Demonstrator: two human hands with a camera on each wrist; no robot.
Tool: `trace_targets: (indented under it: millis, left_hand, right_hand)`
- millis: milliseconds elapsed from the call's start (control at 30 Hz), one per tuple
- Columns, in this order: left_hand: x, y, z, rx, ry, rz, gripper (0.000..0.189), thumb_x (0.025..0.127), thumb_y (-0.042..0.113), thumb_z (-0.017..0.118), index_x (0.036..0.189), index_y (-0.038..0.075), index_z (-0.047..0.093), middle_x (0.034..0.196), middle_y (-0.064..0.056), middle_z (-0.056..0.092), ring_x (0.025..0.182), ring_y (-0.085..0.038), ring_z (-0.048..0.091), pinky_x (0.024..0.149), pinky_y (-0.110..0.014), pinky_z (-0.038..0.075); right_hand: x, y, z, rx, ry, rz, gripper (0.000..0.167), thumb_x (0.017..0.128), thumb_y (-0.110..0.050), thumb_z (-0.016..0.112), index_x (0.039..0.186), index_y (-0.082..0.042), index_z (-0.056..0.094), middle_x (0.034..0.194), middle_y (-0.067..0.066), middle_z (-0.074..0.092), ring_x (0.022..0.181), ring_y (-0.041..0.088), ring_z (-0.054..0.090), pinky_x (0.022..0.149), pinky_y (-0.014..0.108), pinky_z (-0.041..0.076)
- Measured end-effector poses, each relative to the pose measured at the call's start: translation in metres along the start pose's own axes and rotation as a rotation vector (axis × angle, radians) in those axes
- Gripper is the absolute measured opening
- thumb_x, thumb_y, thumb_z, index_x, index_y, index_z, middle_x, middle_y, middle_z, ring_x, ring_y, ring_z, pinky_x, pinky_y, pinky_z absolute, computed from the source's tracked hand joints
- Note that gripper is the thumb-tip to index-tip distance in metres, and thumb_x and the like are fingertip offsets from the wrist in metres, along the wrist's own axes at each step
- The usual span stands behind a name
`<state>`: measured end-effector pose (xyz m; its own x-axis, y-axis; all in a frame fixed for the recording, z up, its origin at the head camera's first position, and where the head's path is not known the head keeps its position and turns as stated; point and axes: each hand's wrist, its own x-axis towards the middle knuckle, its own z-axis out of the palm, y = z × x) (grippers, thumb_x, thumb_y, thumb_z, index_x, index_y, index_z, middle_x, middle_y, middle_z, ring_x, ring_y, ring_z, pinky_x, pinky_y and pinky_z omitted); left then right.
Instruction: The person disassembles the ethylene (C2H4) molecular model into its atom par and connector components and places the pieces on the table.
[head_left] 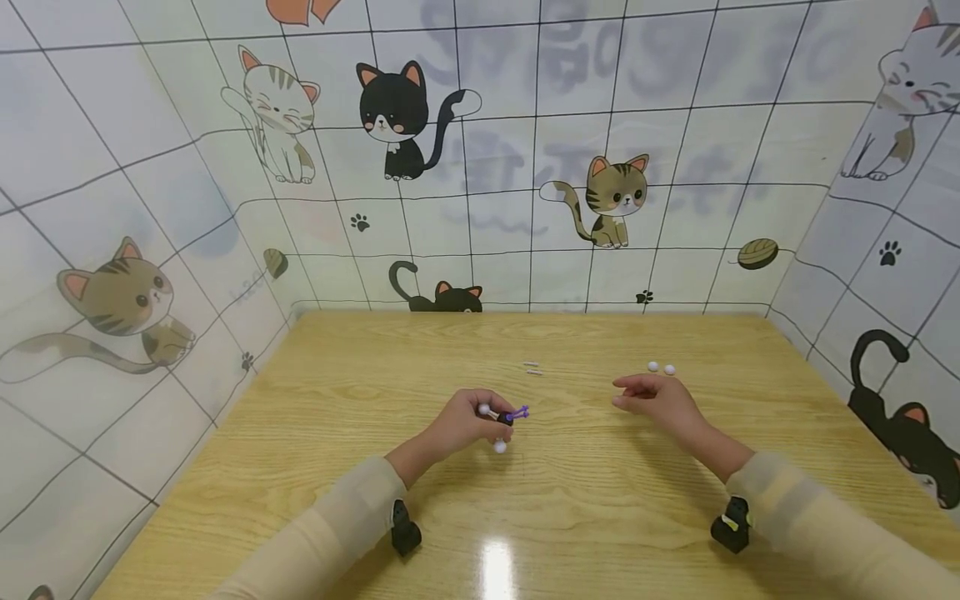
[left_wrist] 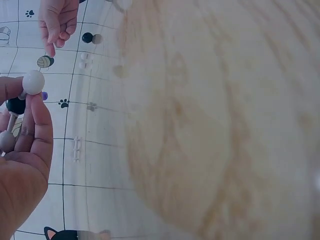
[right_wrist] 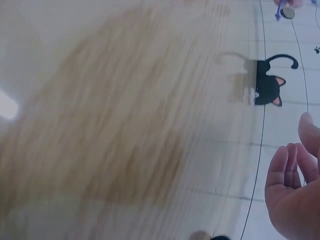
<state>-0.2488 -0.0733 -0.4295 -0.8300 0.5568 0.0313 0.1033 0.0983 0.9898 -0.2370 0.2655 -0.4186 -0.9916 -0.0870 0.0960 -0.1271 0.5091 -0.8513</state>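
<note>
Between its thumb and fingers, my left hand (head_left: 461, 427) holds a ball-and-stick molecular model. The model has a black centre ball (left_wrist: 16, 106), with a white ball (left_wrist: 33, 82) above and a second pale ball (left_wrist: 7, 141) below in the left wrist view. A forked purple connector (head_left: 519, 413) sticks out to the right from the black ball. The fingers hide part of the model. Off to the right, my right hand (head_left: 663, 406) is over the table with loosely bent fingers and nothing in them. Two loose white balls (head_left: 670, 370) lie just beyond it.
Two thin white sticks (head_left: 534, 372) lie side by side on the wooden table (head_left: 570, 492), beyond and between the hands. Cat-printed white sheets (head_left: 502, 167) stand along the table's back and sides. A black wrist camera (head_left: 405, 529) hangs below the left sleeve.
</note>
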Motion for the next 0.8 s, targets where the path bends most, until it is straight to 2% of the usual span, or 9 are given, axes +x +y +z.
trace_targets:
  millis: [200,400,567,800]
  left_hand:
    - [0.001,0.0,0.004,-0.034,0.003,-0.004,0.023,0.081,-0.001,0.073,0.102,-0.005,0.064,0.084,-0.011,0.068,0.072,-0.017,0.067,0.064,-0.029,0.055]
    - [0.003,-0.002,0.005,-0.046,-0.02,0.012,0.022,0.084,0.0,0.071,0.103,-0.006,0.062,0.082,-0.012,0.068,0.068,-0.015,0.065,0.063,-0.028,0.054]
    - [0.004,-0.003,0.006,-0.033,-0.044,0.021,0.019,0.087,0.001,0.069,0.104,-0.003,0.062,0.082,-0.013,0.067,0.063,-0.015,0.062,0.062,-0.028,0.053]
    - [0.004,-0.002,0.009,-0.007,-0.061,0.015,0.019,0.089,0.003,0.069,0.106,-0.001,0.062,0.083,-0.009,0.067,0.064,-0.014,0.061,0.062,-0.027,0.052]
  right_hand:
    - [-0.004,-0.015,0.018,0.112,-0.085,-0.003,0.042,0.088,-0.017,0.074,0.121,0.007,0.063,0.094,0.009,0.066,0.083,0.018,0.063,0.074,0.037,0.054]
    - [-0.008,-0.03,0.039,0.182,-0.174,-0.057,0.041,0.088,-0.016,0.074,0.121,0.007,0.063,0.095,0.01,0.066,0.086,0.027,0.063,0.076,0.041,0.054]
    - [-0.01,-0.041,0.055,0.225,-0.23,-0.106,0.037,0.089,-0.014,0.073,0.119,0.006,0.064,0.094,0.011,0.065,0.085,0.028,0.064,0.079,0.045,0.053]
    - [-0.01,-0.05,0.072,0.238,-0.271,-0.163,0.033,0.09,-0.016,0.072,0.117,0.003,0.067,0.094,0.01,0.065,0.081,0.02,0.064,0.077,0.047,0.053]
